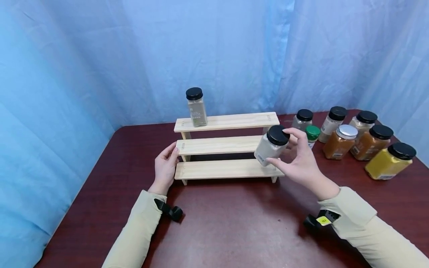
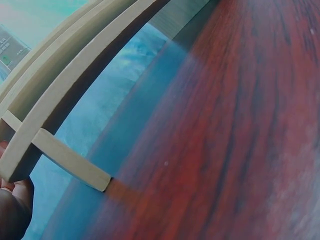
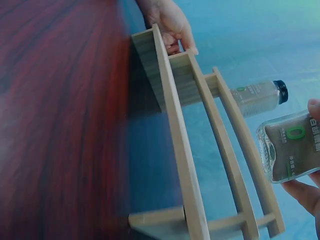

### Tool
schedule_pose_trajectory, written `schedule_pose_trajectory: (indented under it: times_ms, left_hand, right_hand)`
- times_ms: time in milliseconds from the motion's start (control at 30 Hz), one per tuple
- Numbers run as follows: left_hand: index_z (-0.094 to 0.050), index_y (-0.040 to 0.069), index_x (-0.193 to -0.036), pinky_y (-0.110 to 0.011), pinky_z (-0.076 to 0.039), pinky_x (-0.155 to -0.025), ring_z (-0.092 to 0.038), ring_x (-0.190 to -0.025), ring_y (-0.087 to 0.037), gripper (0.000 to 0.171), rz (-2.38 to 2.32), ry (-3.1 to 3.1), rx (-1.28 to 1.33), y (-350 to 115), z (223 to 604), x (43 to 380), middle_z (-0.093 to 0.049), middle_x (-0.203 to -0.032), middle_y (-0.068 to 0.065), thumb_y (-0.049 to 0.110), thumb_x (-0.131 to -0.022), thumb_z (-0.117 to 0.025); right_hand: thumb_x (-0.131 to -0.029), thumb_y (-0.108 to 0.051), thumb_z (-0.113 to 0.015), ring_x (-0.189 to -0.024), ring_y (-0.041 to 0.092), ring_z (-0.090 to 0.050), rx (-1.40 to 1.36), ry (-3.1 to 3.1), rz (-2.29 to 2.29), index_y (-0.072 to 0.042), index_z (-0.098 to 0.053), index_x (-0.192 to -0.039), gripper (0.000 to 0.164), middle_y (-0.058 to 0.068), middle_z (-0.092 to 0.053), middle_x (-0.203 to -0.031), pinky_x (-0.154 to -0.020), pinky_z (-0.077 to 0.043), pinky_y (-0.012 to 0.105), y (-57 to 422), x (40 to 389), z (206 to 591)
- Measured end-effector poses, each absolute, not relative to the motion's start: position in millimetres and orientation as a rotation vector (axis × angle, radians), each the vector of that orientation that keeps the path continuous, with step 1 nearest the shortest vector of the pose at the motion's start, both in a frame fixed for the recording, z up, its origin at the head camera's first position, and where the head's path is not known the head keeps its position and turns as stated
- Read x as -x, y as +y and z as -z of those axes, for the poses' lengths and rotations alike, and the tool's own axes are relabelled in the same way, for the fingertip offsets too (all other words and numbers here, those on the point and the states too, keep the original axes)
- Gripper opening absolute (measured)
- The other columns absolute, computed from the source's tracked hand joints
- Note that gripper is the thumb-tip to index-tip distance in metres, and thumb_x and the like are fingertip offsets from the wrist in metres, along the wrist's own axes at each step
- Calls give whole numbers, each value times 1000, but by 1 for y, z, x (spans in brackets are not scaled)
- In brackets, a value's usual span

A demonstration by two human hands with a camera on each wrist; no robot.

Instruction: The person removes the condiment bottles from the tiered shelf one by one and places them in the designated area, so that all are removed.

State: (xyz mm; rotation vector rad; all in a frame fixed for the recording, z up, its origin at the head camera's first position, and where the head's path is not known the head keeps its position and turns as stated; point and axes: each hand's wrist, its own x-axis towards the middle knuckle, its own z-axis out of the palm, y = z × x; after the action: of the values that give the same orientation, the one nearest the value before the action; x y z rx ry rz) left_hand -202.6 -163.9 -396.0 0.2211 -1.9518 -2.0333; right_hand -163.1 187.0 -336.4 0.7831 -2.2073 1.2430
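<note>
A three-tier wooden spice rack (image 1: 228, 146) stands on the table. My left hand (image 1: 165, 165) holds its left end at the middle tier, thumb in front and fingers behind; in the left wrist view only part of that hand (image 2: 16, 210) shows at the edge. My right hand (image 1: 299, 163) grips a glass spice jar (image 1: 268, 149) with a black lid between thumb and fingers. The jar is tilted and overlaps the right ends of the lower two tiers. Its printed label and pale powder show in the right wrist view. A pepper jar (image 1: 197, 111) stands upright on the top tier, toward the left.
Several more spice jars stand at the right of the table: a green-lidded one (image 1: 312, 134), a silver-lidded orange one (image 1: 340, 143), a yellow one (image 1: 388, 163) and others with black lids. Blue curtains (image 1: 214, 56) hang behind and beside the dark red table (image 1: 228, 230).
</note>
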Motion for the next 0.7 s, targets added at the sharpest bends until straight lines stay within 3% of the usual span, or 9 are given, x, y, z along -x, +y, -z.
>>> schedule_pose_trajectory:
  times_ms: [100,200,333,700]
  left_hand:
    - [-56,-2,-129,-15,-42,-61,-49,-66,-6,35,2043,-1944,-210,-164,396,203,-63,-95,7,8,-96,-54]
    - [-56,-2,-129,-16,-42,-60,-49,-65,-7,34,2047,-1938,-211,-164,396,203,-63,-94,8,7,-96,-54]
    - [-57,-2,-129,-16,-43,-60,-49,-65,-7,34,2038,-1941,-218,-164,396,203,-62,-93,8,7,-96,-54]
    - [-57,-1,-129,-15,-43,-61,-52,-70,-8,34,2027,-1956,-223,-164,394,202,-64,-100,3,9,-96,-54]
  right_hand:
    - [-60,16,-80,-107,-17,-45,-734,-2249,-1162,3,-27,-132,90,23,-57,-117,-87,-38,4,196,157,337]
    - [-58,18,-80,-108,-16,-46,-721,-2254,-1157,3,-28,-132,92,2,-58,-119,-87,-38,3,204,152,339]
    - [-57,21,-79,-106,-15,-48,-721,-2255,-1177,3,-27,-133,94,-25,-46,-121,-85,-40,4,214,148,342]
    - [-54,26,-77,-104,-18,-47,-664,-2309,-1148,6,-27,-133,95,-31,-43,-119,-84,-38,1,248,140,351]
